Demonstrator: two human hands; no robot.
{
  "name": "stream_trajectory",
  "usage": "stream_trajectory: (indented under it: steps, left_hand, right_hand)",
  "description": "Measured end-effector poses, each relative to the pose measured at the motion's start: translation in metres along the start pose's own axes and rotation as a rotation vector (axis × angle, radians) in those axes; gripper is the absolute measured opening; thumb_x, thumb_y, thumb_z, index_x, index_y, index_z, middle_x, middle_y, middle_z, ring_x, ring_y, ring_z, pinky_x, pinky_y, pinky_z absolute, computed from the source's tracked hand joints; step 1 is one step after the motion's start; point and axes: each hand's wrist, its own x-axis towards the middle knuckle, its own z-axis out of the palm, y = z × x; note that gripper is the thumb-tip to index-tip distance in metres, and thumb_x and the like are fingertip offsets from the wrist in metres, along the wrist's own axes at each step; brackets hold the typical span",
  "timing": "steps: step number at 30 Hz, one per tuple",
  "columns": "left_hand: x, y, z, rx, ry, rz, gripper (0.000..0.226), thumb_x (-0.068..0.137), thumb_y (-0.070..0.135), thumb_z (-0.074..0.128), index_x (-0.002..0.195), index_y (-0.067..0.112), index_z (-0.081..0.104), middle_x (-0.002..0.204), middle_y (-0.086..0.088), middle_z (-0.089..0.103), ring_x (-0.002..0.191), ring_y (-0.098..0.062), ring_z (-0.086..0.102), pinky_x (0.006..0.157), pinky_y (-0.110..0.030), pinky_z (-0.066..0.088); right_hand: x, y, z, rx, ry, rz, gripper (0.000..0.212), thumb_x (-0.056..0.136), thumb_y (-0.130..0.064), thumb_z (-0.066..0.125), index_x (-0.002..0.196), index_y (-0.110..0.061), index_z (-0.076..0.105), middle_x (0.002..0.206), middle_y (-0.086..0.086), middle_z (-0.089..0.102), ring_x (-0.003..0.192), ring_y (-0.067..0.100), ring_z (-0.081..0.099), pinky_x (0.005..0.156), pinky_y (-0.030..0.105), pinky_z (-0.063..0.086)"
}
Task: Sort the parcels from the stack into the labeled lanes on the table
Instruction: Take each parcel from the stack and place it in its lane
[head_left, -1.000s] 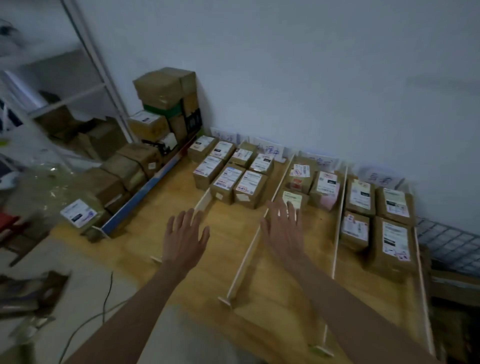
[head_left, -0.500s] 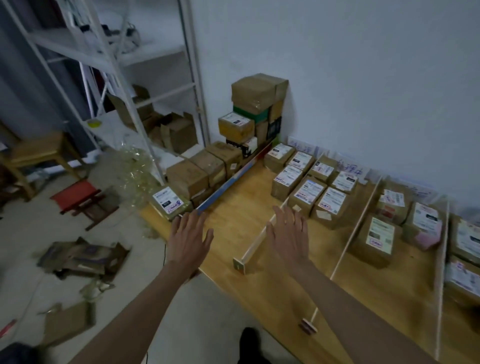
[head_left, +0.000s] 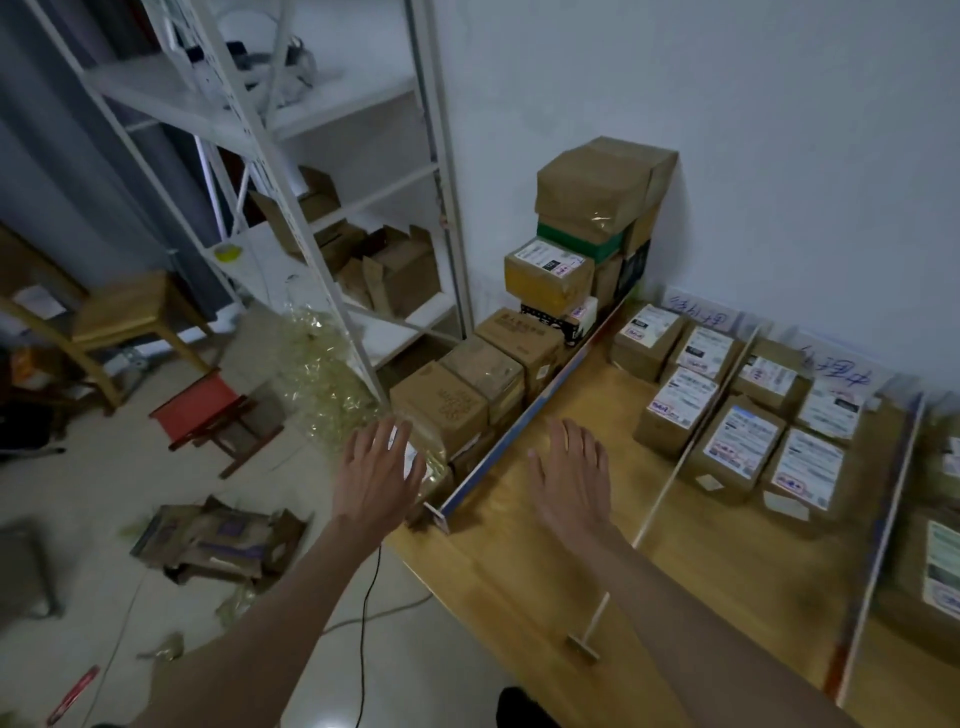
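Note:
A stack of brown cardboard parcels (head_left: 597, 208) rises against the wall at the table's left end, with a row of lower parcels (head_left: 452, 405) in front of it. A small parcel with a white label (head_left: 415, 462) lies at the near end of that row. My left hand (head_left: 376, 470) hovers over it with fingers spread, holding nothing. My right hand (head_left: 571, 480) is spread flat above the bare wooden table (head_left: 545, 571), just right of the blue divider rail (head_left: 519, 421). Sorted labelled parcels (head_left: 737, 447) fill the lanes to the right.
White lane dividers (head_left: 670, 483) run across the table toward handwritten lane labels (head_left: 696, 312) on the wall. A white metal shelf rack (head_left: 311, 208) stands left of the stack. Crumpled plastic wrap (head_left: 322, 374), a red stool (head_left: 202, 405) and flattened cardboard (head_left: 218, 535) lie on the floor.
My view has swung left from the lanes toward the parcel stack. Both hands moved left with it, and my left hand now hovers over the small labelled parcel.

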Motion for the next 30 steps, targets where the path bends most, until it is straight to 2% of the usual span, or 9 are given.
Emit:
stream_trajectory:
  steps: [4, 8, 12, 19, 23, 26, 30]
  left_hand:
    - [0.039, -0.024, 0.011, 0.013, -0.022, 0.018, 0.073, 0.094, 0.059, 0.008, 0.144, 0.021, 0.044, 0.149, -0.005, 0.045, 0.138, -0.026, 0.041, 0.116, -0.045, 0.03]
    - [0.082, -0.043, 0.026, 0.004, -0.028, 0.067, 0.063, 0.098, 0.055, 0.019, 0.139, 0.019, 0.048, 0.143, -0.007, 0.05, 0.133, -0.026, 0.046, 0.113, -0.045, 0.032]
    - [0.132, -0.064, 0.044, -0.041, -0.074, 0.152, 0.057, 0.1, 0.053, 0.033, 0.143, 0.019, 0.045, 0.146, -0.007, 0.047, 0.135, -0.027, 0.044, 0.115, -0.046, 0.028]
    - [0.197, -0.092, 0.07, -0.149, -0.185, 0.315, 0.064, 0.1, 0.06, 0.026, 0.148, 0.019, 0.034, 0.152, -0.007, 0.039, 0.14, -0.026, 0.037, 0.12, -0.047, 0.018]
    - [0.214, -0.097, 0.087, -0.241, -0.29, 0.348, 0.071, 0.096, 0.068, 0.024, 0.143, 0.018, 0.039, 0.148, -0.008, 0.045, 0.138, -0.026, 0.04, 0.12, -0.047, 0.019]
    - [0.214, -0.098, 0.095, -0.384, -0.395, 0.356, 0.069, 0.094, 0.069, 0.028, 0.141, 0.02, 0.043, 0.14, -0.008, 0.053, 0.13, -0.027, 0.048, 0.116, -0.046, 0.025]
    - [0.209, -0.098, 0.098, -0.542, -0.41, 0.317, 0.059, 0.096, 0.062, 0.039, 0.135, 0.019, 0.047, 0.13, -0.006, 0.059, 0.116, -0.027, 0.057, 0.105, -0.043, 0.04]
  right_hand:
    - [0.022, -0.028, 0.017, 0.052, -0.012, 0.038, 0.051, 0.1, -0.044, 0.038, 0.144, -0.018, 0.037, 0.141, 0.004, 0.047, 0.131, 0.023, 0.043, 0.111, 0.043, 0.036]
    - [0.043, -0.048, 0.04, 0.066, -0.042, 0.133, 0.058, 0.1, -0.048, 0.036, 0.147, -0.015, 0.033, 0.143, 0.005, 0.047, 0.132, 0.022, 0.043, 0.112, 0.042, 0.035]
    - [0.065, -0.069, 0.061, 0.155, -0.06, 0.328, 0.063, 0.099, -0.055, 0.034, 0.147, -0.015, 0.032, 0.143, 0.006, 0.046, 0.132, 0.023, 0.042, 0.111, 0.042, 0.035]
    - [0.093, -0.116, 0.089, 0.233, -0.168, 0.645, 0.076, 0.097, -0.066, 0.025, 0.147, -0.01, 0.036, 0.144, 0.011, 0.048, 0.133, 0.029, 0.043, 0.111, 0.044, 0.033]
    - [0.101, -0.137, 0.103, 0.373, -0.202, 0.777, 0.077, 0.096, -0.068, 0.025, 0.139, -0.007, 0.045, 0.135, 0.015, 0.057, 0.124, 0.032, 0.053, 0.107, 0.047, 0.039]
    - [0.102, -0.152, 0.108, 0.501, -0.18, 0.857, 0.069, 0.097, -0.064, 0.029, 0.13, -0.008, 0.053, 0.123, 0.012, 0.064, 0.112, 0.031, 0.061, 0.099, 0.048, 0.047]
    - [0.102, -0.164, 0.103, 0.624, -0.116, 0.911, 0.046, 0.102, -0.045, 0.042, 0.126, -0.008, 0.055, 0.12, 0.01, 0.065, 0.108, 0.028, 0.063, 0.09, 0.043, 0.053]
